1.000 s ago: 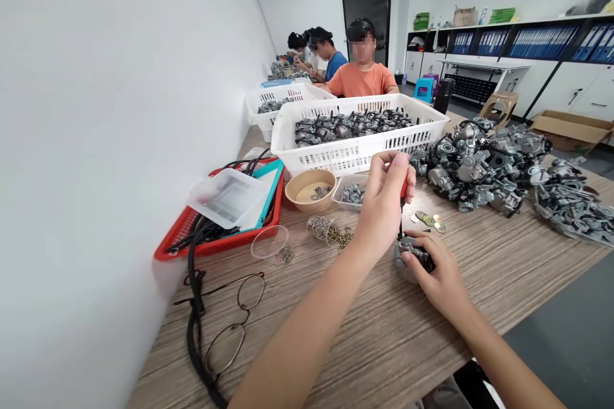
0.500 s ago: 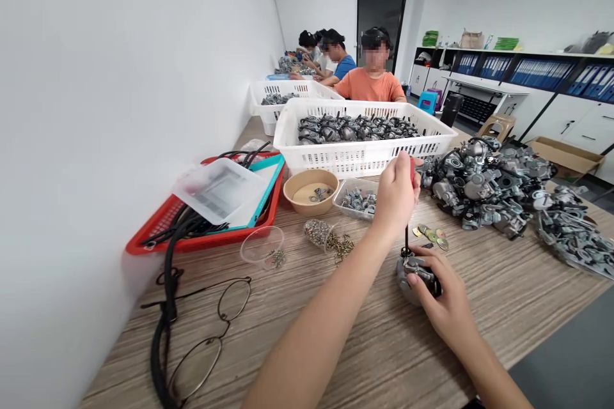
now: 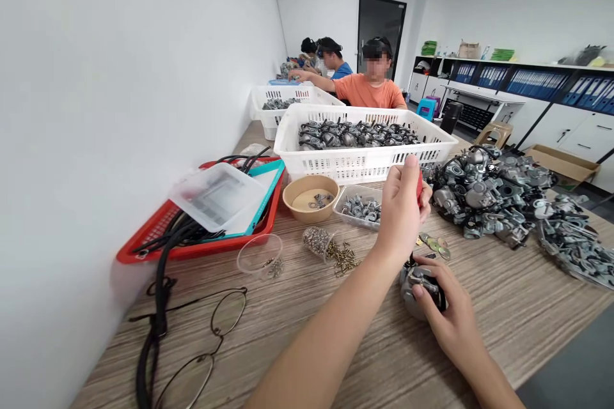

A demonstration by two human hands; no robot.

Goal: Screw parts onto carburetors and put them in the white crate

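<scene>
My left hand (image 3: 401, 208) is wrapped round the red handle of a screwdriver (image 3: 419, 186), thumb on top. It stands above a grey metal carburetor (image 3: 416, 297) on the table. Most of the screwdriver's shaft is hidden behind my wrist, so I cannot tell whether its tip touches the part. My right hand (image 3: 451, 310) grips the carburetor from the right, thumb across its near side and fingers over its top. Several round brass-coloured discs (image 3: 435, 244) lie just beyond it. Loose brass screws (image 3: 344, 258) spill from a tipped clear cup (image 3: 318, 240) left of my forearm.
A white basket (image 3: 359, 160) of carburetors stands ahead. More carburetors (image 3: 484, 192) are heaped at right. A clear tray (image 3: 350, 220) of metal parts and a tan bowl (image 3: 307, 214) sit before the basket. Eyeglasses (image 3: 229, 313) and a red basket (image 3: 163, 239) lie left. Co-workers sit beyond.
My left hand with the screwdriver has turned and shifted slightly right, and the shaft that showed is now mostly hidden. The co-worker in orange has stretched an arm to the left.
</scene>
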